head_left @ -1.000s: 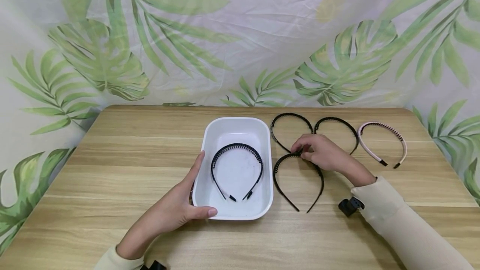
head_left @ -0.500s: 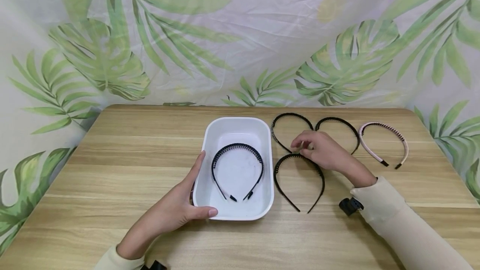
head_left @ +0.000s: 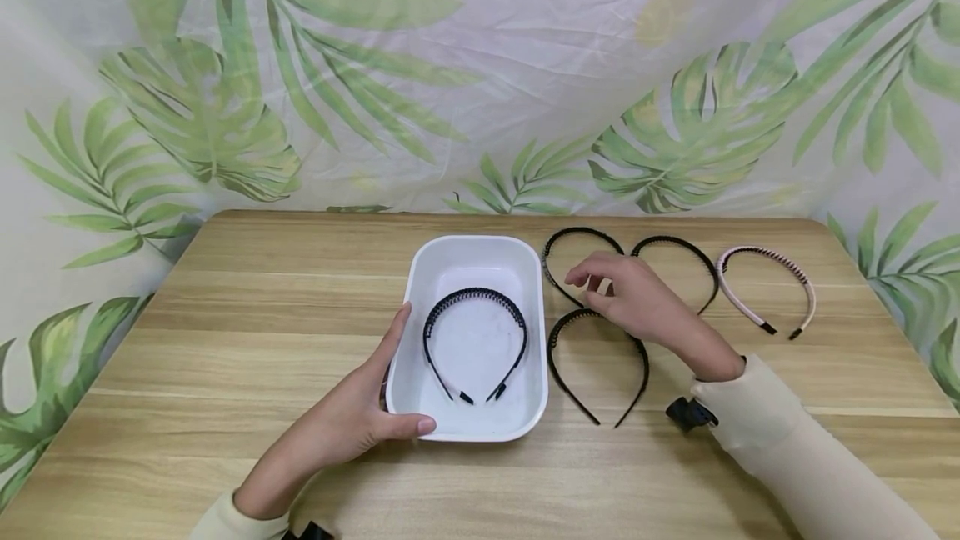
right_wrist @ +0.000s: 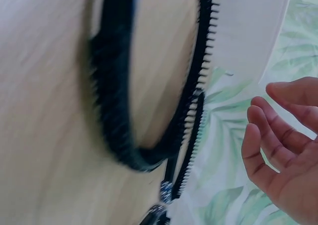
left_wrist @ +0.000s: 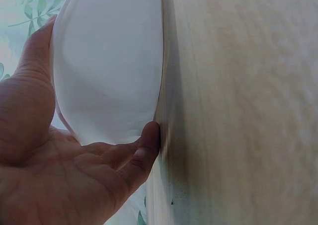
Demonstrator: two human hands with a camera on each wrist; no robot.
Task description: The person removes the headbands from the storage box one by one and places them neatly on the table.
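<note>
My left hand point(head_left: 348, 415) holds a white rectangular plastic tray point(head_left: 480, 432) by its left side, thumb at the near corner. In the left wrist view its fingers rest along the outer wall of the tray point(left_wrist: 112, 66). Inside the tray lies a black toothed headband point(head_left: 477, 293). To the right of the tray, my right hand point(head_left: 637, 298) hovers over the top of another black headband point(head_left: 556, 354), overlapping it in the head view. Nothing is between the loosely bent fingers of the right hand point(right_wrist: 285, 153) in the right wrist view, where the headband point(right_wrist: 112, 111) appears beside them.
Two more black headbands, one at the back point(head_left: 582, 230) and one right of it point(head_left: 701, 261), lie behind the right hand. A pink headband point(head_left: 802, 275) lies at the far right. All are on the wooden table point(head_left: 262, 298), before a leaf-patterned cloth point(head_left: 420, 90).
The right hand has lifted a little from the top of the front black headband and shifted slightly left. Its fingers have loosened. The left hand and tray stay put.
</note>
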